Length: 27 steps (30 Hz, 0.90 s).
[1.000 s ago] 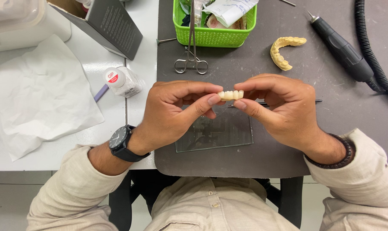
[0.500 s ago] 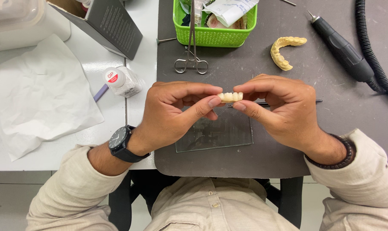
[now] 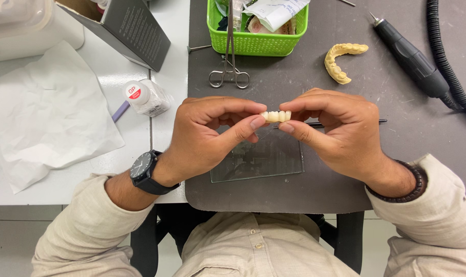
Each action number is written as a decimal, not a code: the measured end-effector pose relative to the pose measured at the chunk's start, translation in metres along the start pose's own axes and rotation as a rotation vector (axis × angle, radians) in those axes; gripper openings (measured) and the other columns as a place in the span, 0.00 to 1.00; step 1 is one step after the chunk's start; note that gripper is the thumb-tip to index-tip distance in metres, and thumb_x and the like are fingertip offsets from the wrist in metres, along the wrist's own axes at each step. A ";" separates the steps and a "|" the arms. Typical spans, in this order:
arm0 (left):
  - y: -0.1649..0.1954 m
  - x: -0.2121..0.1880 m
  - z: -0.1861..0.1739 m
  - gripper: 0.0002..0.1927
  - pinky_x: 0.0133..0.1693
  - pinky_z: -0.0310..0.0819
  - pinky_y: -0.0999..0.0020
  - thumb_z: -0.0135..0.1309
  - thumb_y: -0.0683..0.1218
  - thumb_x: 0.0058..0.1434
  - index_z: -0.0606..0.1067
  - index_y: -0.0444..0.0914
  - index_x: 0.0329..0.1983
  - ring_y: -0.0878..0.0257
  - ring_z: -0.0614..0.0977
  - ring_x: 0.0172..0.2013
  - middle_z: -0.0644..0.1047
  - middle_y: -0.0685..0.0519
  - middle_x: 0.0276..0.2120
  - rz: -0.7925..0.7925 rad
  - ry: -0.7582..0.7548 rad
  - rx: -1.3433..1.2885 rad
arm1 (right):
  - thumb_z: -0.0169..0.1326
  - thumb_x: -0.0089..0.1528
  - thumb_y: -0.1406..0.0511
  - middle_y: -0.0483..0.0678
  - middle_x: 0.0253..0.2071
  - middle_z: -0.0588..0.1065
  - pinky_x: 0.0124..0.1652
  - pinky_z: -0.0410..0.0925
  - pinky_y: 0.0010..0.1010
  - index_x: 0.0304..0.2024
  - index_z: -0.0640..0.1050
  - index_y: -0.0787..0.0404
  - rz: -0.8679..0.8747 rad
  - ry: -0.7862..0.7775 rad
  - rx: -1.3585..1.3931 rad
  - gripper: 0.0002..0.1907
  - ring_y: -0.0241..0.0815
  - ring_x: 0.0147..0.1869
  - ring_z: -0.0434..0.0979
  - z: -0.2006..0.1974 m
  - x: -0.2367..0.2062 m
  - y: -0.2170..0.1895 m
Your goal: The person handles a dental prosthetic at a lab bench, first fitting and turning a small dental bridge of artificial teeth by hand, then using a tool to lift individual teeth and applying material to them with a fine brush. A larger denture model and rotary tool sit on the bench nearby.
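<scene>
Little has changed since the earlier frames: the dark mat (image 3: 315,190), white paper sheet (image 3: 43,123) at nine o'clock and green basket (image 3: 256,43) at twelve lie as before. Both hands remain raised over the glass slab (image 3: 258,161); the tooth bridge has only been turned slightly between them. The left hand (image 3: 202,136) and right hand (image 3: 341,131) meet at centre, fingers narrowed, thumb and forefinger of each pinching one end of the small row of pale teeth (image 3: 276,116). A yellow dental cast (image 3: 341,61) lies at one o'clock, forceps (image 3: 229,72) near twelve.
</scene>
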<state>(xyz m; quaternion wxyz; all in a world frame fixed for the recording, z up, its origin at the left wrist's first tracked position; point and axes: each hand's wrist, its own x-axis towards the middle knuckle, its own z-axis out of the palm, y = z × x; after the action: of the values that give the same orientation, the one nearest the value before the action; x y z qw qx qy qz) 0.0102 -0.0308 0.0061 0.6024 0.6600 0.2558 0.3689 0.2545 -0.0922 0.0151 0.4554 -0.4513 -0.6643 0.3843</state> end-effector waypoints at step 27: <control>-0.005 -0.001 0.001 0.21 0.52 0.85 0.72 0.59 0.36 0.67 0.74 0.36 0.63 0.60 0.87 0.52 0.80 0.45 0.58 0.269 -0.154 0.242 | 0.65 0.61 0.76 0.54 0.44 0.80 0.54 0.81 0.33 0.43 0.75 0.70 0.076 -0.038 0.193 0.12 0.39 0.51 0.83 0.004 -0.007 0.009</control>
<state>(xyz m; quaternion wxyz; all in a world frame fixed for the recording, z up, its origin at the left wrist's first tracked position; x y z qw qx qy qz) 0.0112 -0.0318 0.0012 0.4817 0.7821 0.1609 0.3610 0.2537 -0.0964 0.0035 0.4690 -0.4229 -0.6153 0.4719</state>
